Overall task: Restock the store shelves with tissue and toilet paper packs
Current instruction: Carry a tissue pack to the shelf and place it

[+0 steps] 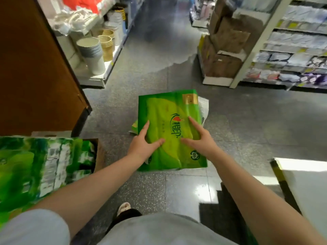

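A large green tissue pack [166, 110] lies on the grey tiled floor in the middle of the view. My left hand [144, 142] rests on its near left part with straight, spread fingers, thumb pointing right. My right hand [200, 139] lies flat on its near right part, fingers spread, thumb pointing left. Neither hand curls around the pack. A second green pack [135, 127] peeks out from under its left edge. More green tissue packs [35, 165] sit in an open cardboard box at my left.
A brown panel [35, 68] stands at the left. Behind it, a low shelf holds stacked buckets [92, 53]. Cardboard boxes [226, 48] pile against the right shelving [292, 50]. A white shelf board [307, 184] juts in at the lower right. The aisle runs ahead.
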